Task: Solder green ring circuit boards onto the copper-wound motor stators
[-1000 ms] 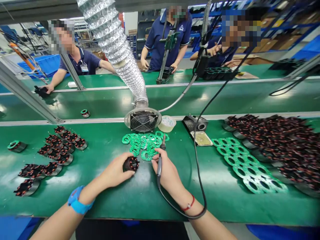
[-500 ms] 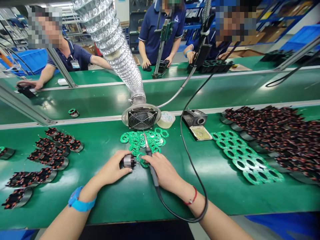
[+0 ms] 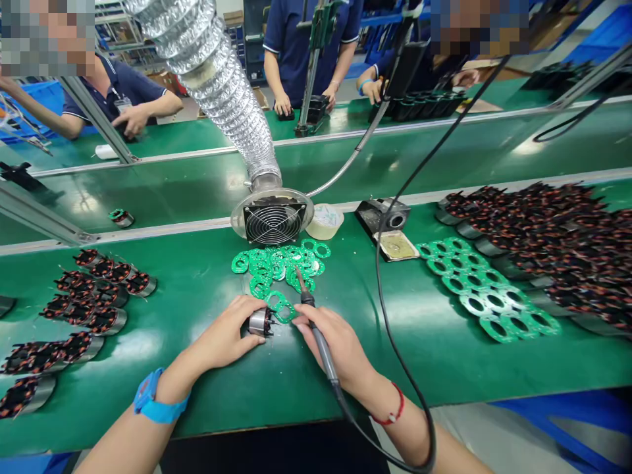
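My left hand (image 3: 236, 334) is closed round a motor stator (image 3: 259, 323), a silver ring with dark winding ends facing right, lying on its side at the bench top. In my right hand (image 3: 336, 342) is a soldering iron (image 3: 323, 349), its tip pointing up and away over the loose boards. The right fingertips touch or nearly touch a green ring-shaped circuit board (image 3: 284, 312) just right of the stator; whether they pinch it I cannot tell. Beyond both hands lies a heap of similar green ring boards (image 3: 269, 260).
A fume fan (image 3: 274, 224) on a foil duct (image 3: 232, 99) stands behind the boards. Soldering iron stand (image 3: 382, 217), tape roll (image 3: 324, 222) and board panel (image 3: 476, 283) are to the right. Stators sit left (image 3: 99, 296) and far right (image 3: 557, 250). The iron's cable (image 3: 380, 283) loops across. Co-workers sit opposite.
My right hand has shifted slightly right, and the iron's tip has swung right and lower. My left hand still holds the stator. The co-worker at left has raised their hands from the bench.
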`<state>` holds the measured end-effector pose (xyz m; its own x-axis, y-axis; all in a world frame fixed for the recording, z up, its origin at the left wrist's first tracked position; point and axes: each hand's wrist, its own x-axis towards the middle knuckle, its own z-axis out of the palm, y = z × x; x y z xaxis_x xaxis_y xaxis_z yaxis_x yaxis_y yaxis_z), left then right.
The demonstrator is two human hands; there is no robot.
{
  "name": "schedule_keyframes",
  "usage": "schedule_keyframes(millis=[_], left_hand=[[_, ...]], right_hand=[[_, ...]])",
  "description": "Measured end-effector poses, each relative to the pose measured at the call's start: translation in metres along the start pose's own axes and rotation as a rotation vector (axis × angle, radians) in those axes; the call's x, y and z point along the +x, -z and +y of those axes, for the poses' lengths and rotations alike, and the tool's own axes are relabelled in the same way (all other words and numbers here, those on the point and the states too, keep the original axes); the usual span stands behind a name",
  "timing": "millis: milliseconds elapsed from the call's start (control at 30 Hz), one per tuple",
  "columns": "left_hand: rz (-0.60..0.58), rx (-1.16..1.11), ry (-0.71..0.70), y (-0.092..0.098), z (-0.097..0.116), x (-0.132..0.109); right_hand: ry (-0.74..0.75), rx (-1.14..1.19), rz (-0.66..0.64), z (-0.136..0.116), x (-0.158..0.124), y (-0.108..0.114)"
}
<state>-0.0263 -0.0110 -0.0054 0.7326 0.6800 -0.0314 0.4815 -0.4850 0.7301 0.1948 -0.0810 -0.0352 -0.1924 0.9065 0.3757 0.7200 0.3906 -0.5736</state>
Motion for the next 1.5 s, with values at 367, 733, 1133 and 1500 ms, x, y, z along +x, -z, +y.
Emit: schedule_keyframes(millis=[367,733,1133,1500], left_hand=[[0.077,0.042,0.054,0.002,-0.007,0.000],[0.165,-0.055,0.128,0.000,-0.003,-0.001],[-0.024,-0.019,0.026,-0.008,0.007,0.001],[-0.003,0.043,0.028,-0.011,0.010,0.000]], right_hand=[[-0.003,-0.004,-0.196,0.001,0.006,-0.001],[-0.035,0.092,0.093,-0.003,-0.008,0.010],[-0.352,0.359,0.293,-0.010,-0.042,0.016],[-0.403,0.391,0.289,-0.009,-0.044,0.016]])
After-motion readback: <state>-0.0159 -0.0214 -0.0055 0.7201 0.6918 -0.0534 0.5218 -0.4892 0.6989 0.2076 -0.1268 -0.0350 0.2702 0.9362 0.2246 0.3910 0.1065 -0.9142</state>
